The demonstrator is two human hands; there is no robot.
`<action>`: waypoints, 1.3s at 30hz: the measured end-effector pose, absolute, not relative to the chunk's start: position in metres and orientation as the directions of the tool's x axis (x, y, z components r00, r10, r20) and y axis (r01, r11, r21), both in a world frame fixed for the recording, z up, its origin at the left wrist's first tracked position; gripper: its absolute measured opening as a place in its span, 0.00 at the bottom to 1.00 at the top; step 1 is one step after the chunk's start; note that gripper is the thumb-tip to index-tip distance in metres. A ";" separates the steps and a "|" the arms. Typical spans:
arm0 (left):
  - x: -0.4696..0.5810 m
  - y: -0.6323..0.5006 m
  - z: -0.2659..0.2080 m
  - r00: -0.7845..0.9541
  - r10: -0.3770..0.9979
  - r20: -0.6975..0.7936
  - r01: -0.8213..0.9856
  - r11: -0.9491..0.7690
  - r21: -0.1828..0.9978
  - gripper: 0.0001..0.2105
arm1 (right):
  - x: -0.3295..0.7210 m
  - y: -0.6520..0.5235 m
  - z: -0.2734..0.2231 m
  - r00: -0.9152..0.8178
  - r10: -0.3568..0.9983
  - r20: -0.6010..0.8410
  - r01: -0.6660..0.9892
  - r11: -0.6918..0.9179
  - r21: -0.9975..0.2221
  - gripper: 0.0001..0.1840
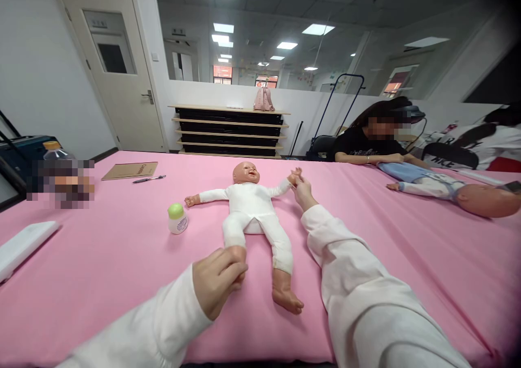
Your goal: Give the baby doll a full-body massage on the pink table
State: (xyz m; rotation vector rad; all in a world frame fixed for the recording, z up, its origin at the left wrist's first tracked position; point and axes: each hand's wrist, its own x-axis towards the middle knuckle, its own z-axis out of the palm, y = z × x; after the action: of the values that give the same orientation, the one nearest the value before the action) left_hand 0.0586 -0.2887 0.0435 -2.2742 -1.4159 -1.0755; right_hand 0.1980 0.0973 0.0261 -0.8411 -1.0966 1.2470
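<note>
A pink-covered counter is bearing a white-suited baby doll, lying face up near the middle. The left hand is clasping one lower leg in a closed grip; the right hand is pinching a doll hand between its fingers. A green-capped bottle is standing near the doll, a pen lying farther back.

Both long sleeves are white, loose, creased, apparently plain.
</note>
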 end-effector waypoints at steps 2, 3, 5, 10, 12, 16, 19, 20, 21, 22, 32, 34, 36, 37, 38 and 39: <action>0.053 -0.305 0.020 0.185 0.726 0.663 0.872 -0.431 0.230 0.07 | 0.215 0.104 0.008 0.073 0.997 -0.028 -0.366 0.001 -0.931 0.12; 0.052 -0.310 0.007 0.143 0.747 0.649 0.881 -0.395 0.261 0.07 | 0.222 0.106 -0.001 0.100 0.991 -0.086 -0.374 -0.042 -0.926 0.13; 0.052 -0.315 -0.019 0.054 0.778 0.626 0.890 -0.322 0.323 0.08 | 0.229 0.106 -0.015 0.131 0.981 -0.145 -0.364 -0.088 -0.927 0.14; 0.057 -0.318 -0.043 -0.086 0.775 0.626 0.868 -0.250 0.429 0.08 | 0.231 0.103 -0.022 0.160 0.968 -0.191 -0.371 -0.121 -0.921 0.13; 0.057 -0.317 -0.028 -0.057 0.737 0.673 0.864 -0.302 0.403 0.10 | 0.229 0.103 -0.013 0.163 0.972 -0.168 -0.372 -0.097 -0.923 0.13; 0.059 -0.307 0.027 0.044 0.567 0.823 0.885 -0.405 0.232 0.13 | 0.213 0.104 0.020 0.125 0.992 -0.005 -0.343 0.039 -0.939 0.12; 0.065 -0.285 0.063 0.093 0.471 0.877 0.901 -0.415 0.127 0.15 | 0.185 0.100 0.046 0.016 0.968 0.251 -0.247 0.247 -0.937 0.12; 0.068 -0.275 0.070 0.110 0.450 0.886 0.899 -0.425 0.104 0.15 | 0.173 0.097 0.053 -0.029 0.953 0.303 -0.224 0.289 -0.931 0.12; 0.072 -0.265 0.075 0.132 0.441 0.888 0.895 -0.438 0.085 0.15 | 0.161 0.093 0.058 -0.093 0.931 0.354 -0.191 0.332 -0.924 0.12; 0.075 -0.254 0.077 0.157 0.434 0.887 0.887 -0.456 0.066 0.15 | 0.149 0.088 0.060 -0.200 0.885 0.421 -0.127 0.403 -0.907 0.13; 0.088 -0.144 0.026 0.581 0.545 0.604 0.736 -0.669 -0.104 0.14 | 0.108 0.061 0.038 -0.728 0.547 0.414 0.237 0.767 -0.597 0.18; 0.086 -0.135 0.014 0.559 0.551 0.619 0.752 -0.651 -0.100 0.15 | 0.112 0.064 0.036 -0.737 0.543 0.402 0.207 0.748 -0.631 0.18; 0.083 -0.131 0.006 0.548 0.538 0.640 0.755 -0.647 -0.103 0.15 | 0.115 0.066 0.033 -0.738 0.534 0.412 0.158 0.731 -0.664 0.19; 0.082 -0.130 0.004 0.548 0.529 0.648 0.753 -0.650 -0.106 0.15 | 0.116 0.066 0.032 -0.734 0.532 0.423 0.144 0.730 -0.668 0.18; 0.082 -0.130 0.003 0.549 0.521 0.654 0.750 -0.653 -0.109 0.15 | 0.115 0.066 0.031 -0.727 0.532 0.435 0.140 0.734 -0.665 0.18; 0.081 -0.130 0.002 0.549 0.515 0.658 0.746 -0.657 -0.109 0.15 | 0.115 0.065 0.031 -0.726 0.528 0.441 0.142 0.743 -0.655 0.17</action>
State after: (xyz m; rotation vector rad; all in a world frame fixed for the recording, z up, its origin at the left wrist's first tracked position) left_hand 0.0813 -0.1297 0.0023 -2.4115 -1.0309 -0.8446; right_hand 0.1146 0.0650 0.0308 -0.5018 -2.3105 0.8000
